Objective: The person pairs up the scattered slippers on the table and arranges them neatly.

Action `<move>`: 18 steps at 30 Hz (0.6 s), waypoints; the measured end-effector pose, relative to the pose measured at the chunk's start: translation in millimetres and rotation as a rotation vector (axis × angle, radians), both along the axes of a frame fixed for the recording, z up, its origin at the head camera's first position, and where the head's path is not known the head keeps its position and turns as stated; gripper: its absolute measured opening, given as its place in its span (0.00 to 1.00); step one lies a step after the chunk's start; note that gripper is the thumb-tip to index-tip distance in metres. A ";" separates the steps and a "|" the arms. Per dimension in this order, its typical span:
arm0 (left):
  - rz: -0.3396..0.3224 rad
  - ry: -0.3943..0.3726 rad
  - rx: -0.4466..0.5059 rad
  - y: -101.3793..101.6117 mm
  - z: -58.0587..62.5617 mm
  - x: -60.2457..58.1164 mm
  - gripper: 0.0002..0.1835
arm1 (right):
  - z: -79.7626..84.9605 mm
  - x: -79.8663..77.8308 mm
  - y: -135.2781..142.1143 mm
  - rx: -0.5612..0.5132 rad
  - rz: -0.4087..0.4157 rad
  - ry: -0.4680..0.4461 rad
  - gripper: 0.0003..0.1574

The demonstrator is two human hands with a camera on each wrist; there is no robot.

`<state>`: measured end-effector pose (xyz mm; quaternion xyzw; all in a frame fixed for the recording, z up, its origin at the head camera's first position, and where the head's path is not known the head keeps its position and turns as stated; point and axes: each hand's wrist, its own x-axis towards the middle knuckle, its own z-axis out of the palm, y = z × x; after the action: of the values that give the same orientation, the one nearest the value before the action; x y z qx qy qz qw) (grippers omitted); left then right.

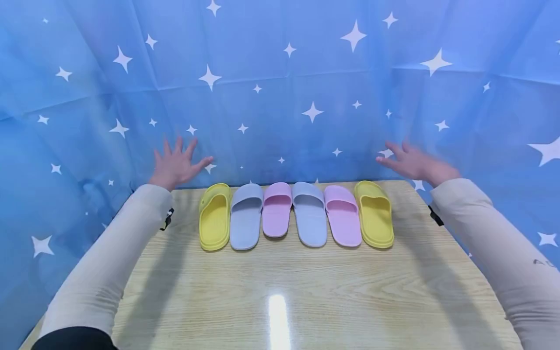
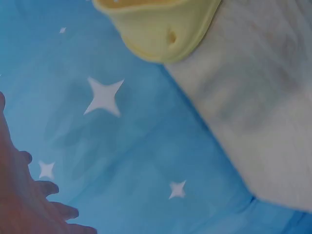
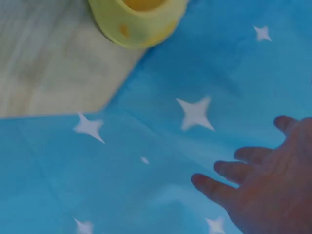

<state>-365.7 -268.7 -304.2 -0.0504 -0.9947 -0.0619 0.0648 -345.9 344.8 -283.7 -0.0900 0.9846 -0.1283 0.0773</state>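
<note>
Both hands are raised near the table's back corners, fingers spread, holding nothing. My left hand (image 1: pixel 175 165) is up and left of a yellow slipper (image 1: pixel 214 218) at the row's left end. On the other side, my right hand (image 1: pixel 415 163) hovers up and right of a second yellow slipper (image 1: pixel 374 216). Between these lie a grey-blue slipper (image 1: pixel 246 218), a small pink slipper (image 1: pixel 277 211), another grey-blue slipper (image 1: pixel 310 216) and a larger pink slipper (image 1: pixel 343 218). Each wrist view shows the toe of a yellow slipper (image 2: pixel 161 34) apart from the fingers.
The slippers stand side by side along the back edge of a light wood-grain table (image 1: pixel 245 296). Behind and beside it hangs a blue curtain (image 1: pixel 271 107) with white stars. A bright light reflection (image 1: pixel 278 321) shows on the tabletop near the front.
</note>
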 end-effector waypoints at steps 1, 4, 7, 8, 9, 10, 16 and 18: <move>-0.004 -0.014 -0.001 0.7 -5.9 0.5 0.53 | -8.1 -1.0 0.4 -0.009 0.011 0.004 0.58; -0.015 -0.073 -0.004 5.3 -24.8 1.8 0.49 | -34.5 -2.9 -0.9 -0.009 0.040 0.034 0.55; -0.024 -0.134 -0.011 11.1 -44.3 3.3 0.47 | -60.3 -3.9 -2.1 -0.036 0.059 0.040 0.53; -0.027 -0.151 -0.005 13.0 -50.7 3.6 0.47 | -67.3 -3.4 -2.7 -0.047 0.059 0.031 0.52; -0.030 -0.168 0.003 14.8 -56.6 4.1 0.46 | -74.0 -3.3 -2.7 -0.060 0.055 0.014 0.52; -0.031 -0.182 0.013 16.7 -62.1 5.0 0.46 | -79.4 -3.1 -3.0 -0.072 0.050 -0.008 0.52; -0.048 -0.297 0.152 26.8 -88.7 5.0 0.47 | -103.7 -3.8 -1.4 -0.099 0.049 -0.116 0.52; -0.077 -0.304 0.204 31.1 -94.0 3.7 0.45 | -109.0 -4.8 0.3 -0.103 0.051 -0.151 0.52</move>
<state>-362.0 -237.6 -398.2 -0.0715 -0.9790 -0.1718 -0.0837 -350.7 345.1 -392.7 -0.1090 0.9655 -0.1833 0.1497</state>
